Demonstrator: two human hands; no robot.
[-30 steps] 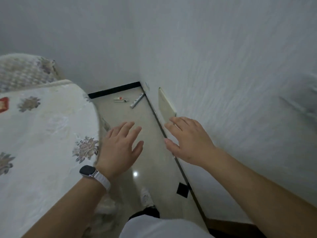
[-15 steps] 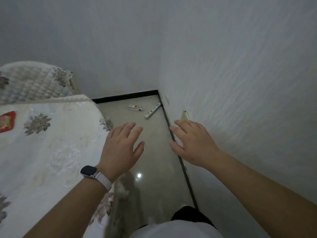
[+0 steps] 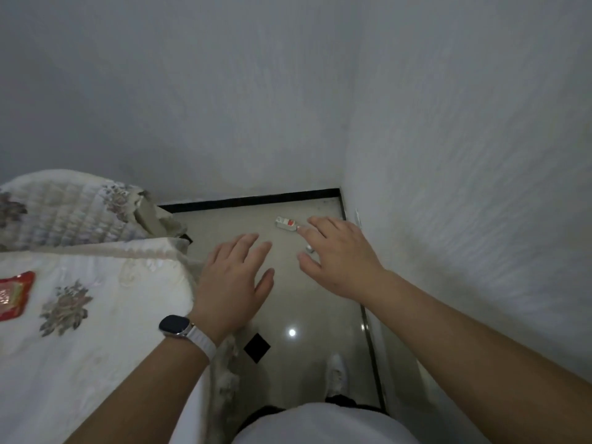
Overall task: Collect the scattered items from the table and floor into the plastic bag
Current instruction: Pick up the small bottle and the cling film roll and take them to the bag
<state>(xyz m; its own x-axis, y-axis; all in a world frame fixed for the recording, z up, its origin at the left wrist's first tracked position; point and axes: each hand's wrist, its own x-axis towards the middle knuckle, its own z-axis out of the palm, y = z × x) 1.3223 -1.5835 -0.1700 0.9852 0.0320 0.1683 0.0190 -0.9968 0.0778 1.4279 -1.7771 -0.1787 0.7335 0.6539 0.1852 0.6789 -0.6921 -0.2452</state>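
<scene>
White-and-red item (image 3: 286, 224) on floor (image 3: 304, 302), left hand (image 3: 232, 283) and right hand (image 3: 339, 261) spread flat, holding nothing

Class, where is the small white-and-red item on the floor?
In the head view, the white-and-red item lies near the far corner, left of the right hand.

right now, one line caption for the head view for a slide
Left hand and right hand, both open, stretch toward a white-and-red item on the floor by the table.
</scene>
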